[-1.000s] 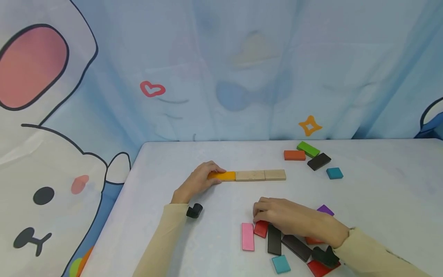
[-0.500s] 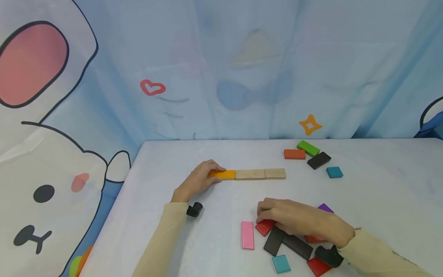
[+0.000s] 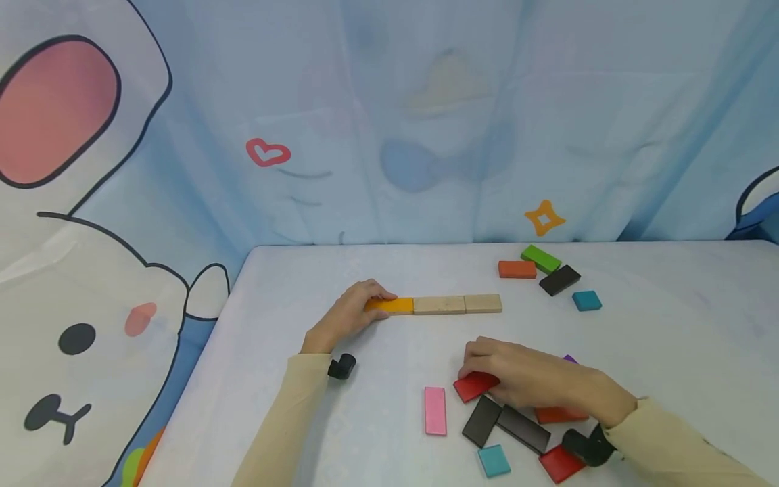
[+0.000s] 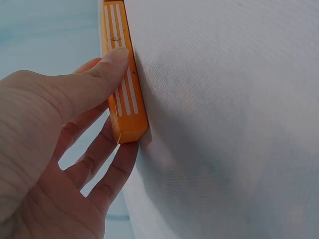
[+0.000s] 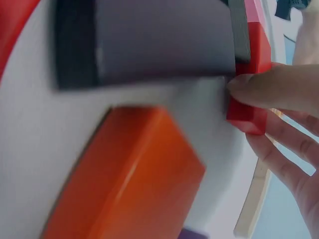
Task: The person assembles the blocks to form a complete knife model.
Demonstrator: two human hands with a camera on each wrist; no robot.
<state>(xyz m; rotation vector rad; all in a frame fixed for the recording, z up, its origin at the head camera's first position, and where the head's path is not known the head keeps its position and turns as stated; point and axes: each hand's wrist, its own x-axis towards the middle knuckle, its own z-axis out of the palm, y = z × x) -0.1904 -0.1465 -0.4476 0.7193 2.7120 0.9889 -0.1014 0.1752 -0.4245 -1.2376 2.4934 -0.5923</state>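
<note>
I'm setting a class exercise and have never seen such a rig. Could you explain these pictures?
There is no machine: a person works bare-handed at a white table. The wide picture comes from a camera worn on the head; the two close-ups from the left wrist camera and the right wrist camera. The left hand holds a yellow-orange block, at the left end of a row with two wooden blocks. The right hand pinches a red block. Around that hand and arm lie a pink block, two black blocks, a teal block, an orange block, a second red block and a partly hidden purple block. Four more blocks lie nearer the far edge.
</note>
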